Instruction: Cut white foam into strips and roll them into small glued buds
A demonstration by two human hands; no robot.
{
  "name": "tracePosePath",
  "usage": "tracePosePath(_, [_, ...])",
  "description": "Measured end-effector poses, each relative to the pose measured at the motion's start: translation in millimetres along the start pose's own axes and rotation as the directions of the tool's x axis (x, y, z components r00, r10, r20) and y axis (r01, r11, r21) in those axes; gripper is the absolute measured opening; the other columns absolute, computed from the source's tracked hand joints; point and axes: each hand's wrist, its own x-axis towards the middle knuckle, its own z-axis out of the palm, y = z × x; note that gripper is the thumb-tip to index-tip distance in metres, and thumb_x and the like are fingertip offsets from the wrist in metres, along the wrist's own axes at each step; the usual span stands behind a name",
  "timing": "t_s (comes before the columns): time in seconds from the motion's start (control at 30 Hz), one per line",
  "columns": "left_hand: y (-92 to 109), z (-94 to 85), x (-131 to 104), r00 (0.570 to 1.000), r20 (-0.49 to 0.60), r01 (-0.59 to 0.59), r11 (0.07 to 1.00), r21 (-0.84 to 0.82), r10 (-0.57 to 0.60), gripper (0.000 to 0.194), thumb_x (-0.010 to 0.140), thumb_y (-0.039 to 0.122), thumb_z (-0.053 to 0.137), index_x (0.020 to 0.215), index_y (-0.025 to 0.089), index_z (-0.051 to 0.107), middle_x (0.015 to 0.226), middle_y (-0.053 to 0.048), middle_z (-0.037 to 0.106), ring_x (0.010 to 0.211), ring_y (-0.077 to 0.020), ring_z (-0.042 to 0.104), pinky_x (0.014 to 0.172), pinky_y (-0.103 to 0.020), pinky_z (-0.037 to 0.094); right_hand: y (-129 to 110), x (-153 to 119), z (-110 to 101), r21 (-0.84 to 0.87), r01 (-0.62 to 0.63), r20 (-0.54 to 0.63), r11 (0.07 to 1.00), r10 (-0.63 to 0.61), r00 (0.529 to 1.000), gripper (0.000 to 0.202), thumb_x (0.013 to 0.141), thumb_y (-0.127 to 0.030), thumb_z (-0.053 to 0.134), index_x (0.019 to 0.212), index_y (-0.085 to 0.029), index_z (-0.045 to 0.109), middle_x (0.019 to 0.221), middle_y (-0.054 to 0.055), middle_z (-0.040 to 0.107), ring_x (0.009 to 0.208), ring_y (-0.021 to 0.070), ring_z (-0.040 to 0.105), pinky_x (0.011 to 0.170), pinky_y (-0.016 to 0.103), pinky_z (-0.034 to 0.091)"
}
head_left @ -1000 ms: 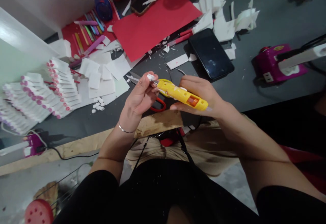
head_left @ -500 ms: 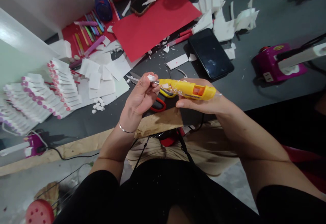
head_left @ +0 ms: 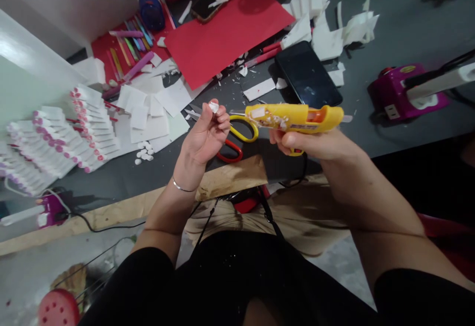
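My right hand point(head_left: 311, 143) is closed round the handle of a yellow glue gun point(head_left: 293, 118). Its nozzle points left, and a clear glue stick juts from the back end. Between the thumb and fingers of my left hand point(head_left: 206, 135) is a small white piece point(head_left: 213, 107), perhaps folded paper or foam. A short gap separates that piece from the nozzle. Scissors point(head_left: 243, 128) with one yellow and one red handle lie on the table just behind and beneath my hands. White scraps cling to the gun's barrel.
A black phone point(head_left: 308, 76) lies beyond the glue gun. Red paper point(head_left: 226, 34) covers the back. Rows of white paper pieces with pink and purple tips point(head_left: 92, 123) stand left, near small white pellets point(head_left: 144, 153). A purple power socket point(head_left: 406, 93) sits at right.
My right hand has drawn the glue gun to the right, so its nozzle has come away from the white piece. My left hand has stayed almost in place, still pinching it.
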Motion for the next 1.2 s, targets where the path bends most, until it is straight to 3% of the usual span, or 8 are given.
tracePosePath(0.1, [2,1.4,2,1.000,-0.029,-0.001,0.999,-0.033,0.000,0.022,0.105,0.044,0.070,0.101,0.023,0.075,0.080,0.002,0.056,0.071,-0.0058,0.058,0.063,-0.016,0.050,-3,0,-4,-0.208,0.121,-0.167,0.971,-0.157,0.973,0.059,0.089,-0.082,0.070,0.086,-0.023,0.064,0.075,0.001,0.066,0.065,0.0180,0.065,0.057,0.034,0.055])
tracePosePath(0.2, [5,3.7,3,0.997,-0.071,-0.014,0.997,-0.073,0.008,0.023,0.109,0.038,0.064,0.095,0.021,0.073,0.079,0.002,0.059,0.069,-0.0051,0.057,0.062,-0.014,0.049,-4,4,-8,-0.491,0.176,-0.295,0.853,-0.353,0.888,0.054,0.092,-0.079,0.070,0.088,-0.026,0.061,0.081,0.002,0.065,0.073,0.0214,0.066,0.065,0.040,0.056])
tracePosePath(0.3, [6,4.1,2,0.998,-0.064,-0.025,0.996,-0.080,0.020,0.020,0.108,0.031,0.067,0.092,0.022,0.074,0.081,0.001,0.062,0.069,-0.0045,0.057,0.063,-0.013,0.050,-2,10,-12,-0.712,0.178,-0.264,0.680,-0.493,0.829,0.055,0.091,-0.077,0.072,0.082,-0.027,0.052,0.076,0.003,0.058,0.071,0.0223,0.060,0.064,0.041,0.050])
tracePosePath(0.43, [3,3.8,0,0.999,-0.006,-0.046,0.998,-0.038,0.046,0.012,0.100,0.026,0.078,0.089,0.022,0.075,0.082,0.003,0.064,0.069,-0.0031,0.059,0.063,-0.013,0.049,11,13,-9,-0.821,0.149,-0.164,0.552,-0.477,0.863,0.054,0.092,-0.077,0.071,0.094,-0.026,0.054,0.088,0.007,0.063,0.082,0.0275,0.063,0.068,0.045,0.056])
tracePosePath(0.73, [-1,15.0,-10,0.988,0.058,-0.146,0.988,0.057,0.143,0.022,0.088,0.019,0.090,0.076,0.021,0.072,0.073,0.005,0.061,0.062,-0.0020,0.054,0.057,-0.014,0.045,55,32,5,-0.816,-0.023,-0.215,0.578,-0.266,0.940,0.045,0.093,-0.048,0.081,0.120,-0.019,0.059,0.116,0.018,0.061,0.110,0.0383,0.063,0.096,0.059,0.059])
tracePosePath(0.9, [-5,17.3,-13,0.979,0.066,-0.200,0.975,0.094,0.195,0.034,0.085,0.020,0.092,0.069,0.020,0.063,0.069,0.006,0.060,0.061,-0.0035,0.052,0.057,-0.016,0.043,66,40,4,-0.790,0.004,-0.139,0.614,-0.184,0.973,0.058,0.086,-0.039,0.088,0.129,-0.016,0.056,0.122,0.019,0.056,0.121,0.0433,0.061,0.105,0.069,0.055])
tracePosePath(1.07, [-7,18.4,-14,0.964,0.047,-0.267,0.957,0.111,0.263,0.040,0.081,0.021,0.095,0.066,0.020,0.058,0.069,0.006,0.059,0.059,-0.0048,0.051,0.058,-0.020,0.043,44,31,8,-0.775,0.109,-0.021,0.622,-0.199,0.980,0.060,0.086,-0.028,0.084,0.139,-0.020,0.057,0.134,0.019,0.059,0.130,0.0426,0.058,0.115,0.071,0.049])
tracePosePath(1.2, [-9,17.3,-16,0.941,0.030,-0.338,0.930,0.148,0.337,0.039,0.078,0.022,0.097,0.067,0.021,0.060,0.073,0.006,0.060,0.064,-0.0064,0.054,0.063,-0.021,0.046,10,24,15,-0.676,0.224,0.015,0.702,-0.291,0.957,0.041,0.095,-0.016,0.063,0.135,-0.024,0.064,0.133,0.014,0.067,0.128,0.0333,0.062,0.111,0.057,0.053])
